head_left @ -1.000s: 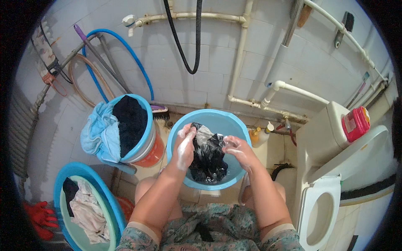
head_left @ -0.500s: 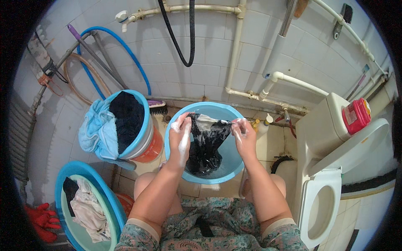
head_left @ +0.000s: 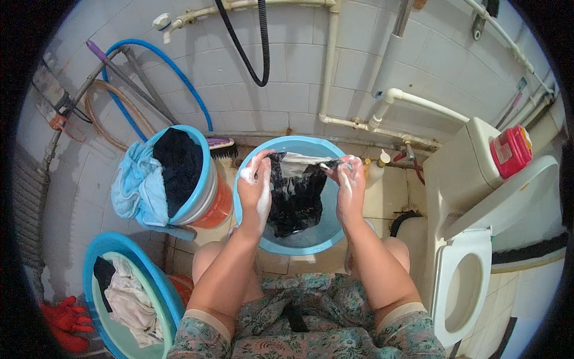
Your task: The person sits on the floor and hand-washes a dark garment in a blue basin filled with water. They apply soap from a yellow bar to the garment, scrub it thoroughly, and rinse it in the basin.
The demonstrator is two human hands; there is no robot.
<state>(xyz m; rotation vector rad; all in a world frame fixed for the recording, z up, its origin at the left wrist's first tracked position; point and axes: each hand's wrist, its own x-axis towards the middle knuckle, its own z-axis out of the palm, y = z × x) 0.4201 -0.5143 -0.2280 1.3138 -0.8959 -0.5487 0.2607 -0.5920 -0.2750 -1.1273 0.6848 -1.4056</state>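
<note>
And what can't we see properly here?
In the head view:
Bottom of the blue basin: partly hidden by the black-and-white cloth.
Deeper inside the bucket: hidden by dark cloth and a light-blue towel.
Hanging grey-and-black tool: top cut off by the upper edge.

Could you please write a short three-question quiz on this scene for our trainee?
1. True or false: only the left grip holds the dark garment.
2. What colour is the container on the toilet tank? A) green B) red C) blue
3. Fill in the blank: the light-blue towel hangs over the rim of the ____.

Key:
1. False; the right grip holds it too.
2. B
3. bucket
</note>
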